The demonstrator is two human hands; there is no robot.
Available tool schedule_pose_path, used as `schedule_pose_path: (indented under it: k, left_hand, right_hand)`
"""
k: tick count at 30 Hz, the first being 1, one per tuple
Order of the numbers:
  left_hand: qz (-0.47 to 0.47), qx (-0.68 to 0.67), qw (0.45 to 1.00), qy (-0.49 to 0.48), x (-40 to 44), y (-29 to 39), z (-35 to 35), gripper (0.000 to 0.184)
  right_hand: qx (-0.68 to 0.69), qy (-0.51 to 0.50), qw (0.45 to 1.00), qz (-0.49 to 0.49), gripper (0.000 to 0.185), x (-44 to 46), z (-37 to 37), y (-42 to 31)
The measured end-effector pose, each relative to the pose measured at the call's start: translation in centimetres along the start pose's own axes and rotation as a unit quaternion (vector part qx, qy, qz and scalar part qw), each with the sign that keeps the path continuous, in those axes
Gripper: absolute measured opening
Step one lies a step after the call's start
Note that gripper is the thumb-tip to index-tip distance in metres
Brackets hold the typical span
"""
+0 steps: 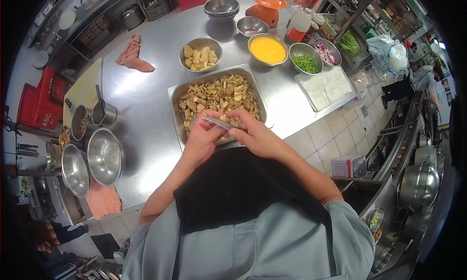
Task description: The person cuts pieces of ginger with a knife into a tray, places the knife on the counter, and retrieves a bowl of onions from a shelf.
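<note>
In front of my apron, both my hands meet over the near edge of a deep metal tray (176, 96). The tray is filled with brownish-yellow cut pieces (214, 96) that look like mushrooms. A knife with a narrow steel blade (218, 123) lies slantwise between the hands. My right hand (250, 131) is closed, its thumb pressed on the blade's right end; the handle is hidden. My left hand (203, 136) is closed too, fingers curled by the blade's left end. A small pale piece (224, 118) shows between the fingertips of both hands.
Beyond the tray stand bowls of pale yellow chunks (200, 58), yellow liquid (267, 49), green strips (304, 62) and sliced onion (328, 54). Steel bowls (105, 156) and a saucepan (104, 114) sit left. A cloth-covered tray (327, 88) lies right, an orange scale (262, 12) at back.
</note>
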State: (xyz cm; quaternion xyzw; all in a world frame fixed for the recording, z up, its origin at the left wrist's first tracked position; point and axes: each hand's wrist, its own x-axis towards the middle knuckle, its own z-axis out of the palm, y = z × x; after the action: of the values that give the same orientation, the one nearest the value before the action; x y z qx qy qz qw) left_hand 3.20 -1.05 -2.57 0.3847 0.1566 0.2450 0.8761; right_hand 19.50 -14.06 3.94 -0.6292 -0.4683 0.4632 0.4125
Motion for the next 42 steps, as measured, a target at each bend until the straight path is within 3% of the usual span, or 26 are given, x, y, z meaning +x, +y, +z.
schedule_pose_path:
  k: [5, 11, 13, 16, 23, 29, 32, 35, 38, 42]
  left_hand:
    - [0.007, 0.033, 0.999, -0.007, -0.4, 0.3, 0.3, 0.025]
    - [-0.039, -0.004, 0.999, -0.025, -0.5, 0.6, 0.1, 0.016]
    - [-0.034, -0.023, 0.998, -0.037, -0.6, 0.5, 0.2, 0.016]
    - [-0.034, -0.03, 0.999, -0.022, -0.6, 0.7, 0.7, 0.015]
    - [-0.006, 0.028, 1.0, 0.004, -0.4, 0.4, 1.1, 0.013]
    - [0.046, 0.093, 0.995, 0.003, -0.4, 0.2, 0.9, 0.014]
    - [0.016, 0.057, 0.997, -0.039, -0.3, -0.3, -0.3, 0.025]
    - [-0.044, -0.041, 0.998, -0.028, -0.4, 1.0, 0.9, 0.028]
    - [-0.062, -0.078, 0.995, -0.004, -0.3, 0.8, 0.4, 0.032]
    - [-0.085, -0.08, 0.989, 0.095, 0.2, 0.3, -0.1, 0.032]
  right_hand:
    - [0.017, 0.002, 1.0, -0.003, 0.042, 0.1, 0.1, 0.4]
    - [-0.001, 0.03, 0.997, -0.077, 0.031, 0.4, 0.2, 2.2]
    - [0.104, -0.027, 0.993, 0.049, 0.031, 0.1, -1.1, 1.1]
    - [0.187, -0.057, 0.971, 0.136, 0.033, -0.4, -2.0, 0.1]
    - [0.1, -0.027, 0.994, 0.024, 0.038, -0.1, -0.7, 0.3]
    - [0.108, -0.057, 0.992, 0.032, 0.035, -0.3, -1.2, -0.7]
    - [0.149, -0.053, 0.983, 0.092, 0.033, 0.2, -1.6, 0.3]
    - [0.228, -0.035, 0.965, 0.121, 0.04, -0.5, -1.9, -0.5]
    - [0.219, 0.03, 0.972, 0.085, 0.052, -0.9, -2.1, -0.8]
    - [0.102, 0.013, 0.993, 0.058, 0.058, -0.1, -2.2, -0.2]
